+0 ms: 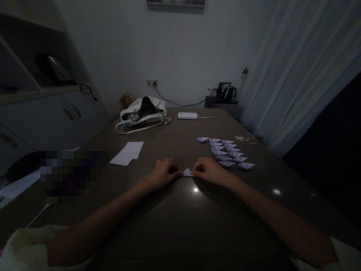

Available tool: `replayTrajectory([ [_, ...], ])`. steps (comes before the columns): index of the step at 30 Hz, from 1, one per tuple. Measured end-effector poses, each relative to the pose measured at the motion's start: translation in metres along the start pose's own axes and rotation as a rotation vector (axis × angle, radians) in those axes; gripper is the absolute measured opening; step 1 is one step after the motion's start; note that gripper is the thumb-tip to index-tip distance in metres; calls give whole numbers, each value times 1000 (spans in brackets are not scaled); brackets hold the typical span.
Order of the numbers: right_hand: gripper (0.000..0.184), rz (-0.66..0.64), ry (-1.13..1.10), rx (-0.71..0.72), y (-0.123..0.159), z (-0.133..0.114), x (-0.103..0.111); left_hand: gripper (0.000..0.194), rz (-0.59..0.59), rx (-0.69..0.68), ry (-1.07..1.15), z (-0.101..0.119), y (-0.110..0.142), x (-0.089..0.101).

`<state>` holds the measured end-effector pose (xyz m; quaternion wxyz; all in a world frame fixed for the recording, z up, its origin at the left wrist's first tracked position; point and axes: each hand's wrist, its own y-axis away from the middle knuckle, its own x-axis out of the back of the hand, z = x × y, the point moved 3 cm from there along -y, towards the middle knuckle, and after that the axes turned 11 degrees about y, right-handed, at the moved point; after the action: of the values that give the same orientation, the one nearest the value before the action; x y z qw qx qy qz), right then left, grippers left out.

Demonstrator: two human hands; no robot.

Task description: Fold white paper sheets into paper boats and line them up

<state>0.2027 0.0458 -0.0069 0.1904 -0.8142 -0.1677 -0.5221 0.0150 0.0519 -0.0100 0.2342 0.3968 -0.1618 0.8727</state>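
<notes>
A small piece of folded white paper (pixel 187 172) with a pointed top is held low over the dark table, between my two hands. My left hand (pixel 166 172) pinches its left end between thumb and fingers. At the right end, my right hand (pixel 210 171) grips it the same way; the fingertips cover both ends of the paper. Just beyond my right hand stand several folded paper boats (pixel 225 150) in rough rows. Flat sheets of white paper (pixel 128 152) lie overlapped to the left, beyond my left hand.
A white handbag (pixel 152 109) sits at the table's back left. Right of it lies a white power bank (pixel 187 116) with a short cable. A black kettle (pixel 229 93) stands behind the table. Cabinets (pixel 50 113) line the left, and a pale curtain (pixel 299 67) hangs at right.
</notes>
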Motion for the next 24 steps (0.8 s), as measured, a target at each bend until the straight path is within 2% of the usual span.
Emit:
replayTrajectory([
  [8, 9, -1, 62, -6, 0, -4, 2, 28, 17, 68, 2, -2, -3, -1],
  [12, 8, -15, 50, -10, 0, -4, 3, 21, 32, 45, 79, -2, -2, -1],
  [15, 3, 15, 11, 44, 0, -6, 3, 17, 38, -54, 134, 1, -1, -1],
  [20, 12, 57, -17, 178, 1, -10, 2, 16, -41, -325, 54, 7, 1, 1],
  [24, 9, 54, 63, 224, 1, -11, 1, 18, -112, -390, 28, 6, 2, 1],
])
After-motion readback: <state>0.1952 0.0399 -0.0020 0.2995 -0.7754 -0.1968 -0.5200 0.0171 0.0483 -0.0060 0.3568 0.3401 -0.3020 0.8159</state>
